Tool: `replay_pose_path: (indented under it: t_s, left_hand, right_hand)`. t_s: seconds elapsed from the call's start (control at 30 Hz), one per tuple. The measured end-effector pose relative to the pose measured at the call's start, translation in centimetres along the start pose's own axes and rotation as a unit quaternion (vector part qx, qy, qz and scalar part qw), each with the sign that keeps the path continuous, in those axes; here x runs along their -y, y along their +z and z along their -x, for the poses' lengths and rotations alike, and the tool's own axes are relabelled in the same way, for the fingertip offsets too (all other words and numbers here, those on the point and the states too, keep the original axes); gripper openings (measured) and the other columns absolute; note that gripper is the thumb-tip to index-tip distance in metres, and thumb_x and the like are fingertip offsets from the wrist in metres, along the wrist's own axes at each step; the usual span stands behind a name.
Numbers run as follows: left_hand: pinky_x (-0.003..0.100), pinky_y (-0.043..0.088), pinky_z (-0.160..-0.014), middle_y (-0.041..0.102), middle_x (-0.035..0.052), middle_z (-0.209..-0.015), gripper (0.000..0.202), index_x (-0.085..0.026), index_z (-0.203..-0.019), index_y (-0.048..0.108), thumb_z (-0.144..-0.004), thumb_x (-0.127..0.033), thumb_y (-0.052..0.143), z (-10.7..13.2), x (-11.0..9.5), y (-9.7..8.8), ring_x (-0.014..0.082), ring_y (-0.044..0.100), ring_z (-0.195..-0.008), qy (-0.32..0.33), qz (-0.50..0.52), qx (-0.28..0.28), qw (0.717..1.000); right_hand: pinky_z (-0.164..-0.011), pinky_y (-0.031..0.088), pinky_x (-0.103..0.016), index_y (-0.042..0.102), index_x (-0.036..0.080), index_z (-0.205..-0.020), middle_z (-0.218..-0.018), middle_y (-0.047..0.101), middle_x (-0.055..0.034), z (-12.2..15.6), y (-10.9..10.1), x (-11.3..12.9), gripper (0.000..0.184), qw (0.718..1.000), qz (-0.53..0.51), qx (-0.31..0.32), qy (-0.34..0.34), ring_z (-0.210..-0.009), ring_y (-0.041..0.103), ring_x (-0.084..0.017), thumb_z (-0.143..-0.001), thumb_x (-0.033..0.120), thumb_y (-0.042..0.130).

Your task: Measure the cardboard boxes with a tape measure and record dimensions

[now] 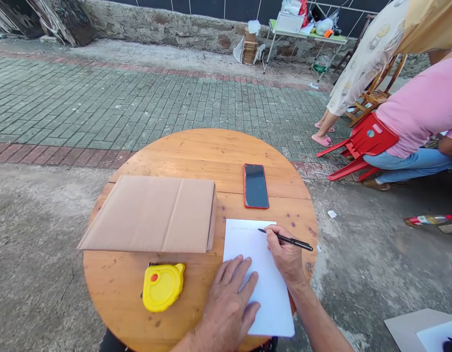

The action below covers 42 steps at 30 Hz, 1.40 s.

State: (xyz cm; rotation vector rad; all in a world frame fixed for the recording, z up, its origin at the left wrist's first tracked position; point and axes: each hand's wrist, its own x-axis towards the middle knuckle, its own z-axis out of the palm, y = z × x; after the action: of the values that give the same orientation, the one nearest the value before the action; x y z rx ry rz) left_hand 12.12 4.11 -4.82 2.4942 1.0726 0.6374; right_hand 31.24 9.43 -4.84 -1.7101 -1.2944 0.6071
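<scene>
My right hand is closed round a black pen, its tip at the end of a faint line of writing near the top of a white sheet of paper. Flat on the paper's left side rests my left hand, fingers spread. To the left of it lies a yellow tape measure with a red button. A brown cardboard box sits behind the tape measure. Beyond the paper's top edge is a phone with a red case and a dark screen.
Everything stands on a round wooden table. At right, one person sits on a red plastic chair and another stands behind. A bottle lies on the ground. A cluttered folding table stands against the far wall.
</scene>
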Motion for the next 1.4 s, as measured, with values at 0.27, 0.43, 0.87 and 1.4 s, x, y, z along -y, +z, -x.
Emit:
replay_pose_path:
  t_s: [0.27, 0.43, 0.87, 1.4]
  left_hand:
    - [0.051, 0.046, -0.101, 0.057, 0.01, -0.139, 0.039, -0.02, -0.123, 0.061, -0.087, -0.034, 0.063, -0.06, -0.04, -0.3, 0.0315, 0.048, -0.129, -0.001, -0.002, 0.009, 1.0]
    - [0.051, 0.046, -0.1, 0.057, 0.0102, -0.139, 0.039, -0.02, -0.124, 0.06, -0.087, -0.034, 0.063, -0.07, -0.06, -0.36, 0.0318, 0.049, -0.129, 0.001, 0.002, 0.01, 1.0]
    - [0.05, 0.047, -0.1, 0.057, 0.0095, -0.139, 0.038, -0.02, -0.123, 0.061, -0.087, -0.034, 0.063, -0.11, -0.03, -0.27, 0.0318, 0.05, -0.128, -0.003, -0.002, 0.007, 1.0]
    - [0.051, 0.047, -0.1, 0.057, 0.0099, -0.139, 0.038, -0.02, -0.122, 0.061, -0.087, -0.033, 0.063, -0.11, 0.01, -0.33, 0.032, 0.05, -0.128, -0.005, 0.001, 0.008, 1.0]
  right_hand:
    - [-0.046, 0.039, -0.024, 0.065, 0.02, -0.081, -0.052, 0.05, 0.0043, -0.16, -0.06, 0.51, 0.021, 0.999, 0.031, -0.002, -0.021, -0.046, 0.047, -0.012, -0.091, 0.034, 0.052]
    - [-0.043, 0.038, -0.023, 0.064, 0.02, -0.08, -0.049, 0.047, 0.0056, -0.15, -0.01, 0.4, 0.022, 1.0, 0.023, -0.006, -0.003, -0.043, 0.045, -0.012, -0.091, 0.034, 0.051]
    - [-0.045, 0.038, -0.024, 0.065, 0.019, -0.078, -0.05, 0.048, 0.005, -0.01, -0.09, 0.4, 0.023, 1.0, 0.009, -0.004, 0.007, -0.044, 0.046, -0.012, -0.09, 0.034, 0.052]
    - [-0.047, 0.041, -0.023, 0.065, 0.018, -0.08, -0.049, 0.051, 0.0057, -0.3, -0.33, 0.97, 0.02, 0.995, -0.067, -0.064, 0.044, -0.045, 0.048, -0.011, -0.086, 0.035, 0.056]
